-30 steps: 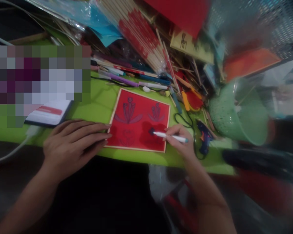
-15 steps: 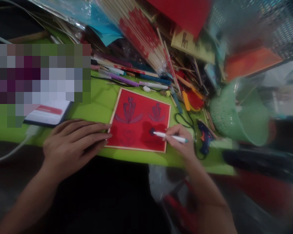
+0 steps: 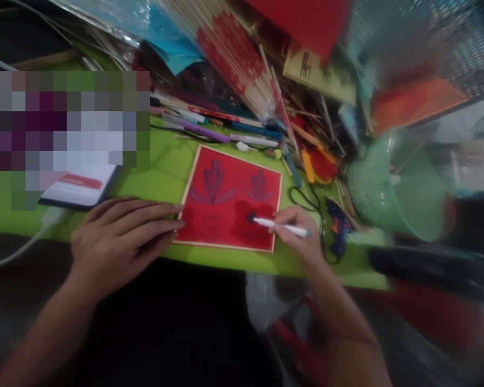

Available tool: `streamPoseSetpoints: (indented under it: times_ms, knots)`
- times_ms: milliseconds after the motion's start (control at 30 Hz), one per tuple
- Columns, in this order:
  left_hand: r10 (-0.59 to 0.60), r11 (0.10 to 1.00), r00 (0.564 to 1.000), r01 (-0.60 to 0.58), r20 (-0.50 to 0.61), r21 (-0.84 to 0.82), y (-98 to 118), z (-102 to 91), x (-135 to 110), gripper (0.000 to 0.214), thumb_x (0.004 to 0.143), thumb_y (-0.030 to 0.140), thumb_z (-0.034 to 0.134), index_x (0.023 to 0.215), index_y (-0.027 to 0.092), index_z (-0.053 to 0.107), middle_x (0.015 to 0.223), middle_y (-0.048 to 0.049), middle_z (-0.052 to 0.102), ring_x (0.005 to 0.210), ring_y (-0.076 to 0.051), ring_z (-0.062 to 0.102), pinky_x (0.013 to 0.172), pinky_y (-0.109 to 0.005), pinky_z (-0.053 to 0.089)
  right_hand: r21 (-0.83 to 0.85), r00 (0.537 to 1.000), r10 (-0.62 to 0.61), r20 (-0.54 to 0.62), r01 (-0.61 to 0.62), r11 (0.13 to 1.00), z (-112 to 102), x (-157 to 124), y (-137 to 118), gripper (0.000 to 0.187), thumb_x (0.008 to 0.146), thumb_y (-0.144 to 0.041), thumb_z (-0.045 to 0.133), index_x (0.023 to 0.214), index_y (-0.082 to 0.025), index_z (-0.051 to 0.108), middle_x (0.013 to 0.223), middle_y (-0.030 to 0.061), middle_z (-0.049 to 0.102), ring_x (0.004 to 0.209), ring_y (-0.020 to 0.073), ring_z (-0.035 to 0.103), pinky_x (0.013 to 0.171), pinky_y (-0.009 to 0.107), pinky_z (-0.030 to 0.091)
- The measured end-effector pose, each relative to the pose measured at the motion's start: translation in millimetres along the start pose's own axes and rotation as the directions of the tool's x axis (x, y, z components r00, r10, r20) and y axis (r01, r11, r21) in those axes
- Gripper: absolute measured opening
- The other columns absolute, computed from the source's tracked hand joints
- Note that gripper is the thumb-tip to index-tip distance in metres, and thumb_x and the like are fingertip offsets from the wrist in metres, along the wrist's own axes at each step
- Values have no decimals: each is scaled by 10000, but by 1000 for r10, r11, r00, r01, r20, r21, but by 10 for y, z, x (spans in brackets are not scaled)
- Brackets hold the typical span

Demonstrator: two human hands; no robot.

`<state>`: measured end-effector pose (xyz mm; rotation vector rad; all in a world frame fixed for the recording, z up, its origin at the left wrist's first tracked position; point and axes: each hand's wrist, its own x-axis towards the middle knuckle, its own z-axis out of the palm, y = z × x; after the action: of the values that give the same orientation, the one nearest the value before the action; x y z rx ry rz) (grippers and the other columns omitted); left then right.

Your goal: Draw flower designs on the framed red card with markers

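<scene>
A: Starting at the left, what is on the bright green table [image 3: 161,177]?

B: A flat white card with a red stripe [image 3: 80,185], glossy and rectangular. Just right of it the left hand [image 3: 121,236] lies palm down, fingers stretched out and close together, their tips pressing the left edge of the red board [image 3: 232,196].

A: What is the board like?

B: Square, matte red, with a pale wooden rim. Dark curled flower shapes sit raised on it, two clear ones above and fainter ones below.

A: And to the right?

B: The right hand [image 3: 300,231] pinches a slim white pen-like tool with a teal end [image 3: 282,226]; its dark tip touches the board's lower right flower. Past it lie a looped black cord [image 3: 306,201], a blue glue gun [image 3: 337,228] and a mint green perforated plastic basket [image 3: 395,188] tipped on its side. Behind the board are pens and thin wooden sticks [image 3: 242,80] in a heap.

A: Anything changed from half a second ago?

B: Hardly. Both hands and the tool stand as they did; only the view has shifted a little.
</scene>
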<state>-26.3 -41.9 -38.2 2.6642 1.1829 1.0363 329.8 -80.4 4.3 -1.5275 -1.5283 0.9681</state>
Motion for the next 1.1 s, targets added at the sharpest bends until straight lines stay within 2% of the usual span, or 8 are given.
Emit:
streamPoseSetpoints:
  times_ms: [133,333,500,667,900,1100]
  knots:
    - [1,1000,1000,-1,-19,-3,-7,11,-9,170,944,245,739,1096,318,756,1143,20,836,961,-236,761,888,-402,536,34,1000,9,-21,-9,999,11,-6,5,105,873,-320,798,869,-241,729,764,0,759,681,166,679,626,293,515]
    - [-2,1000,1000,2,-28,5,-12,30,-17,179,942,246,750,1105,318,757,1150,22,833,961,-237,758,906,-404,541,309,986,33,-161,18,951,5,53,79,211,827,-402,857,878,-246,724,722,-19,745,630,154,701,579,274,531]
    - [6,1000,1000,-5,-30,17,-8,27,-15,186,937,225,757,1108,296,749,1145,2,834,947,-251,757,905,-417,550,347,976,58,-208,18,938,-20,108,77,232,713,-357,922,848,-250,767,755,-17,744,644,147,688,585,280,540]
    - [8,1000,999,-7,-40,23,3,25,-8,179,929,214,766,1089,293,747,1138,1,835,947,-259,763,896,-418,547,398,977,71,-203,16,917,-35,98,50,186,776,-379,858,797,-237,739,700,-24,704,608,145,672,562,282,528]
    - [2,1000,999,0,-39,31,23,27,13,188,926,202,758,1085,302,749,1131,6,836,939,-258,765,877,-405,541,288,994,63,-88,-35,957,-9,53,88,258,829,-445,845,816,-247,680,715,-33,665,602,128,609,547,278,476]
    - [-7,1000,999,8,-40,24,5,34,-13,183,923,211,762,1080,305,754,1138,12,835,952,-248,761,891,-394,536,196,995,72,-71,-57,979,5,60,60,216,843,-385,821,802,-243,663,692,-41,644,588,121,555,546,281,397]
